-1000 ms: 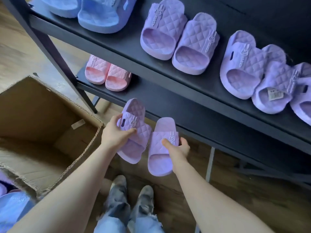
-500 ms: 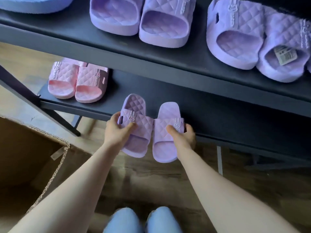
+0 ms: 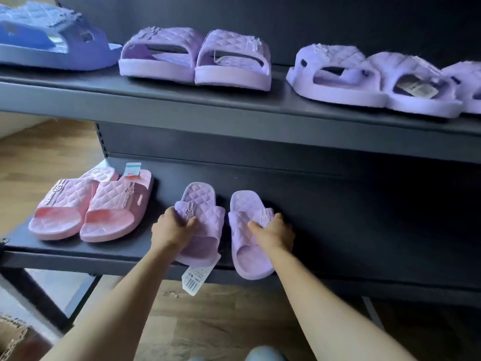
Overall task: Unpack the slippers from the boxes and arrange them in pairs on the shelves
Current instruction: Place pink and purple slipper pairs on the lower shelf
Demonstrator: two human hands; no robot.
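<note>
head view, centre of the frame, and both hands are on a lilac pair at the lower shelf (image 3: 364, 243) – left hand (image 3: 174, 227) has its fingers curled over the quilted strap of the left lilac slipper (image 3: 205, 220), thumb on the strap by the bunny emblem; right hand (image 3: 273, 234) grips the right lilac slipper (image 3: 243, 209) by the strap the same way, thumb on top, fingers wrapped round the outer side

the two slippers sit side by side, a small gap between them, heels toward the back, toes at the shelf's front edge – whether the soles lie fully flat i cannot tell

a white tag (image 3: 194, 280) dangles from the left one below the shelf lip

left of them on the same shelf, a pink pair (image 3: 91, 207) with a tag at the heel

upper part of the frame: upper shelf (image 3: 234, 105) with a blue slipper (image 3: 52, 43) at far left, a lilac pair (image 3: 195, 58) in the middle, more lilac slippers (image 3: 364, 76) overlapping at right
</note>
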